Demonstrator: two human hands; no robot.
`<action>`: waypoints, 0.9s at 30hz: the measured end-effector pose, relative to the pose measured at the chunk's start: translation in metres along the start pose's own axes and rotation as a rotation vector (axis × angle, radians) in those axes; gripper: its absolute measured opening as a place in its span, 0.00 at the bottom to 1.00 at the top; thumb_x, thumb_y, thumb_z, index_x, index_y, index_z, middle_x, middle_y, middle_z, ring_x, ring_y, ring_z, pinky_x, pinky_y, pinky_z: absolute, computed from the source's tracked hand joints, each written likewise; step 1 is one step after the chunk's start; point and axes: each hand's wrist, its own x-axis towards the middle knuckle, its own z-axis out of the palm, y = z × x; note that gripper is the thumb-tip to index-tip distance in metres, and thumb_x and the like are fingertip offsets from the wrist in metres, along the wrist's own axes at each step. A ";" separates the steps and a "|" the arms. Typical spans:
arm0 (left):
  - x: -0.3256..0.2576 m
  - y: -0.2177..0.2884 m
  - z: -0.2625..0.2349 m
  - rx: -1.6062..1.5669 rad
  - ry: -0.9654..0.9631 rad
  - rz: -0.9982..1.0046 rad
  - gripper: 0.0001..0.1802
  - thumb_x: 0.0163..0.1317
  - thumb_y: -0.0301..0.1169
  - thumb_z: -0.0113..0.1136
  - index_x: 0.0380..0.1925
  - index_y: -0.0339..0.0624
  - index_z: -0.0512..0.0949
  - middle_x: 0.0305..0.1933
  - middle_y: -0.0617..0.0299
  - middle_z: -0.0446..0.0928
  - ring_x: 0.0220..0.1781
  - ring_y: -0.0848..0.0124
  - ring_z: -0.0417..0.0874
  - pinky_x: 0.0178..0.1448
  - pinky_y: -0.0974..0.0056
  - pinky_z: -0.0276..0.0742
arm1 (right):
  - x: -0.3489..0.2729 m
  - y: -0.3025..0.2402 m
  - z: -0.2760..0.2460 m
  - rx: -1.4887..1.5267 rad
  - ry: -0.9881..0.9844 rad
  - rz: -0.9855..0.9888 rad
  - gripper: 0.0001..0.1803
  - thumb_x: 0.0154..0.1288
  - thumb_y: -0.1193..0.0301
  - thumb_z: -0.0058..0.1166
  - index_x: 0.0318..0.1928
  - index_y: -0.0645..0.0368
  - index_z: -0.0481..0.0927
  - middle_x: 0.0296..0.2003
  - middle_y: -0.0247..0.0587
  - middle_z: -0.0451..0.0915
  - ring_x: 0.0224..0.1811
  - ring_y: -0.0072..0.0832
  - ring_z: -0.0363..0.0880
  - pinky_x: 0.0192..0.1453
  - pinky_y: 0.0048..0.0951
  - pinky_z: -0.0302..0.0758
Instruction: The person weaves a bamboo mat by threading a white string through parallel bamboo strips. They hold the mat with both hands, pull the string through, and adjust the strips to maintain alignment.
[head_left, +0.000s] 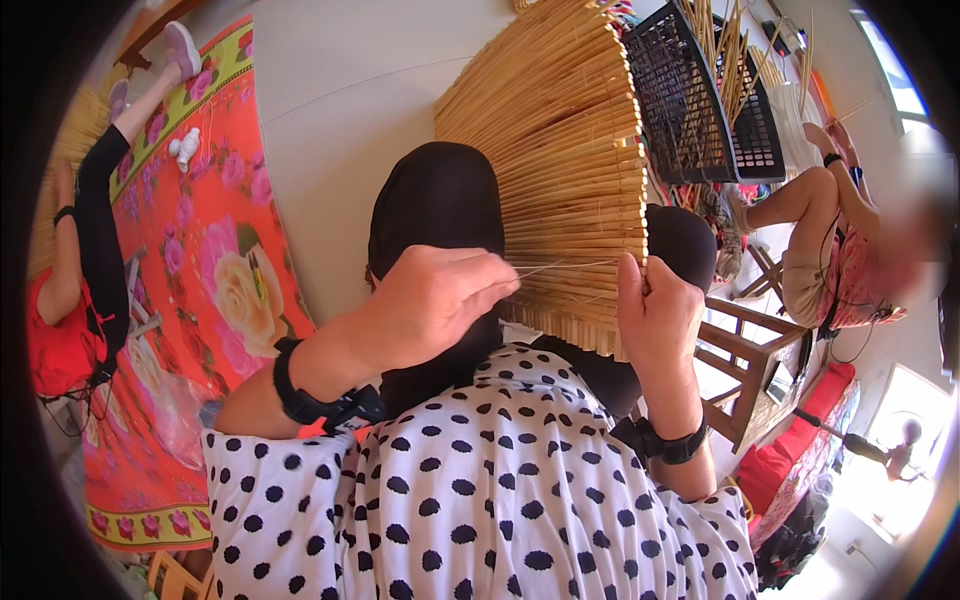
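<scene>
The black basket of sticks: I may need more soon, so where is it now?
In the head view the black basket is at the upper right, just beyond the woven stick mat on the person's lap, ahead of the right hand.

The stick mat [560, 170] is yellow-brown. The top [480, 480] is white with black dots. The floor mat [200, 230] is red with pink flowers. The baskets [690, 95] are black. The wristbands [300, 395] are black.

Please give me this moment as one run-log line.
left hand: pinching thread taut | right hand: gripping bamboo mat edge | basket: behind
</scene>
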 end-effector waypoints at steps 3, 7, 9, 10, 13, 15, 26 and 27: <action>0.010 -0.005 0.019 0.073 0.083 0.057 0.07 0.60 0.21 0.61 0.38 0.34 0.80 0.31 0.52 0.82 0.32 0.56 0.84 0.35 0.59 0.80 | -0.001 0.001 -0.001 0.066 0.005 0.054 0.18 0.68 0.64 0.58 0.24 0.63 0.74 0.16 0.50 0.70 0.17 0.49 0.70 0.22 0.38 0.67; 0.020 -0.008 0.036 0.190 0.098 0.090 0.12 0.55 0.22 0.61 0.41 0.35 0.81 0.29 0.54 0.82 0.30 0.58 0.84 0.32 0.59 0.80 | -0.002 -0.001 -0.001 0.113 0.004 0.066 0.17 0.68 0.66 0.58 0.25 0.63 0.74 0.15 0.48 0.69 0.15 0.44 0.65 0.21 0.35 0.65; 0.024 -0.006 0.038 0.269 0.092 0.066 0.12 0.57 0.22 0.62 0.43 0.36 0.82 0.30 0.54 0.82 0.29 0.60 0.84 0.30 0.61 0.80 | -0.002 -0.001 0.001 0.120 0.023 0.077 0.18 0.68 0.66 0.58 0.24 0.64 0.74 0.15 0.47 0.67 0.14 0.40 0.61 0.21 0.33 0.64; 0.026 -0.006 0.039 0.299 0.071 0.054 0.11 0.56 0.23 0.61 0.40 0.37 0.82 0.28 0.55 0.81 0.28 0.59 0.84 0.30 0.59 0.79 | -0.003 0.000 0.001 0.116 0.029 0.079 0.18 0.68 0.66 0.58 0.24 0.64 0.73 0.14 0.46 0.66 0.15 0.38 0.59 0.21 0.33 0.63; 0.029 -0.007 0.040 0.371 0.021 0.030 0.06 0.54 0.25 0.59 0.33 0.40 0.80 0.25 0.58 0.78 0.27 0.58 0.83 0.30 0.56 0.78 | -0.003 0.001 0.001 0.117 0.047 0.095 0.19 0.68 0.67 0.59 0.22 0.64 0.72 0.13 0.44 0.64 0.16 0.31 0.55 0.20 0.31 0.62; 0.032 -0.007 0.041 0.396 0.006 0.030 0.03 0.54 0.24 0.58 0.29 0.41 0.78 0.23 0.58 0.77 0.27 0.57 0.82 0.29 0.55 0.78 | -0.002 0.000 0.002 0.136 0.057 0.116 0.20 0.68 0.67 0.59 0.21 0.65 0.71 0.13 0.43 0.62 0.17 0.28 0.53 0.20 0.30 0.61; 0.041 -0.014 0.033 0.168 0.049 0.034 0.09 0.62 0.25 0.59 0.42 0.38 0.82 0.35 0.51 0.83 0.34 0.53 0.84 0.36 0.56 0.81 | 0.002 0.000 -0.001 0.264 0.004 0.106 0.17 0.71 0.65 0.55 0.28 0.65 0.78 0.14 0.42 0.67 0.15 0.24 0.59 0.22 0.30 0.63; 0.041 -0.014 0.032 0.156 0.040 0.031 0.09 0.62 0.25 0.59 0.42 0.38 0.82 0.36 0.50 0.84 0.35 0.53 0.84 0.36 0.56 0.81 | 0.003 0.000 0.000 0.304 0.013 0.104 0.17 0.72 0.65 0.54 0.29 0.65 0.79 0.14 0.42 0.68 0.15 0.24 0.60 0.22 0.30 0.64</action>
